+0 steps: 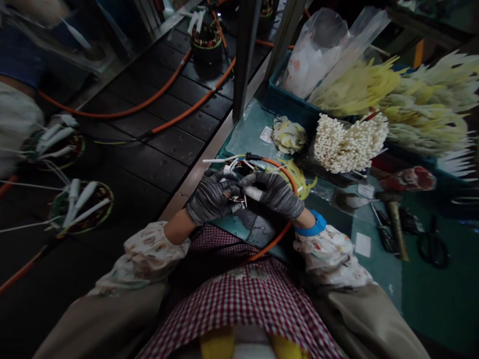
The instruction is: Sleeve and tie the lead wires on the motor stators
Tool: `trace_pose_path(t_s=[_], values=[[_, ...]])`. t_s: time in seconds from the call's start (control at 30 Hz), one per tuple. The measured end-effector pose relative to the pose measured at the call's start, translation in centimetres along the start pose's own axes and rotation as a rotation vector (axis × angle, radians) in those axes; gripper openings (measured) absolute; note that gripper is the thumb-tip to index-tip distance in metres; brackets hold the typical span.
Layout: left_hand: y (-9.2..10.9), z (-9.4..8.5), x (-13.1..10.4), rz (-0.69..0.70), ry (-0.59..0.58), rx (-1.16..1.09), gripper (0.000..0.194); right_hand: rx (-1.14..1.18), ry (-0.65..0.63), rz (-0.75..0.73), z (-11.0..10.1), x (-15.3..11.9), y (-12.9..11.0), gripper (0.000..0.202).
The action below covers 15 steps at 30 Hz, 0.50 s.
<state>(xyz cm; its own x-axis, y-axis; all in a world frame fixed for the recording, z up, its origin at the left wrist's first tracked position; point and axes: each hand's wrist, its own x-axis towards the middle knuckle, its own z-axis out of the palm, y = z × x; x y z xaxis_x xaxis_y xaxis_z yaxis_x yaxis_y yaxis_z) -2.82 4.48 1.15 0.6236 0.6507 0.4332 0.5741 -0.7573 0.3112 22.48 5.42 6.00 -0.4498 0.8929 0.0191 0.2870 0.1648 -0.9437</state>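
Observation:
My left hand (213, 197), in a grey striped glove, curls its fingers at the left side of a wired assembly with white sleeves (232, 164). From the right my right hand (275, 193), gloved the same way and with a blue band at the wrist, closes its fingers on the same assembly. Both hands nearly meet, and their fingertips hide much of it. An orange cable (286, 172) arches over my right hand and runs down toward my lap. Thin white leads show under the fingertips. Yellow leaf-like strips (299, 180) lie just behind my right hand.
White bead-tipped stems (350, 142) and yellow fringed pieces (357, 82) crowd the right side. A hammer (396, 227) and black scissors (433, 247) lie on the green table (441, 294). Left, round wired units (80, 207) stand on the dark slatted surface (149, 154), near another person's sleeve (17, 127).

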Motion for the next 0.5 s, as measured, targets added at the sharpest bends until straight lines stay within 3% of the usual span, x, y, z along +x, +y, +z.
trace_pose_path(t_s=[0.23,0.5], values=[[-0.1,0.5,0.0,0.001,0.092,-0.010,0.022,0.089,0.086,0.001,0.2,-0.5,0.5,0.019],[-0.6,0.6,-0.2,-0.068,0.006,-0.043,0.029,0.008,0.088,-0.037,1.2,-1.0,1.2,0.017]])
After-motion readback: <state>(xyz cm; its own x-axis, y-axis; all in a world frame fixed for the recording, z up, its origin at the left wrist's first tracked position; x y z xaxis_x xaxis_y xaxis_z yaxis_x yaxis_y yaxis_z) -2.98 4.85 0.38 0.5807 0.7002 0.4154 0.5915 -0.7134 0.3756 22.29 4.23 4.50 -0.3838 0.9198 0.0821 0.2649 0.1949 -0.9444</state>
